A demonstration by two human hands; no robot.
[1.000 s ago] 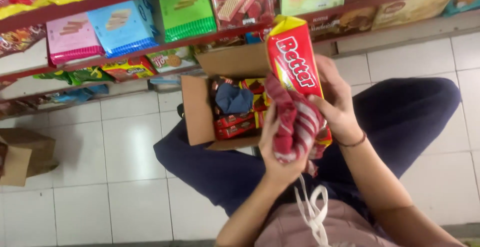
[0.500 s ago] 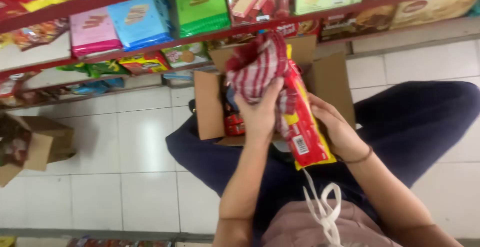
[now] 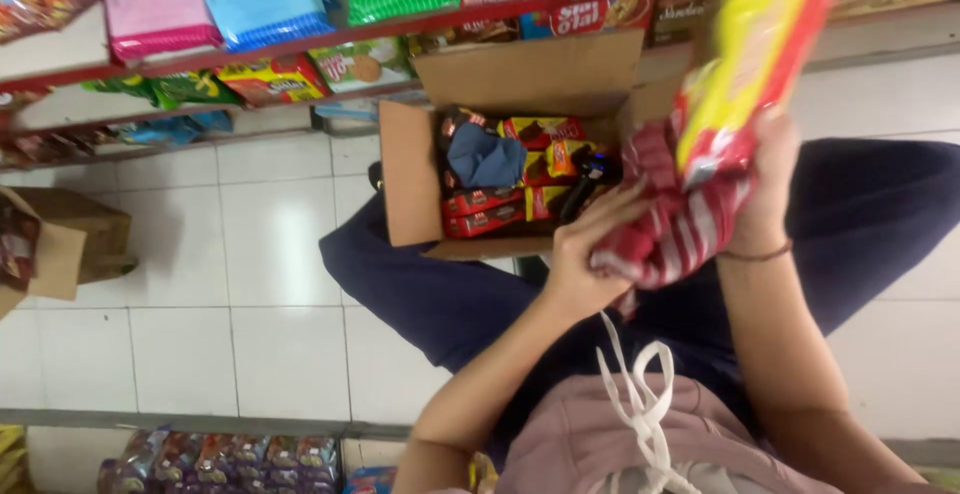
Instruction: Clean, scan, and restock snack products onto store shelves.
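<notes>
Packet point(image 3: 760, 64), red and yellow, has swung toward 1 o'clock in the right hand's point(image 3: 765, 189) closed grip; the left hand point(image 3: 585, 254) now pinches the red-striped cloth point(image 3: 665, 229).

Red-white striped cloth point(image 3: 668, 234), yellow-red packet point(image 3: 755, 59)

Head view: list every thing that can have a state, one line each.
cardboard box: flaps open, partly filled with packets
yellow-red packet: sealed, raised, blurred
striped cloth: bunched against the packet
right hand: gripping the packet
left hand: holding the cloth
blue cloth: crumpled inside the box
</notes>
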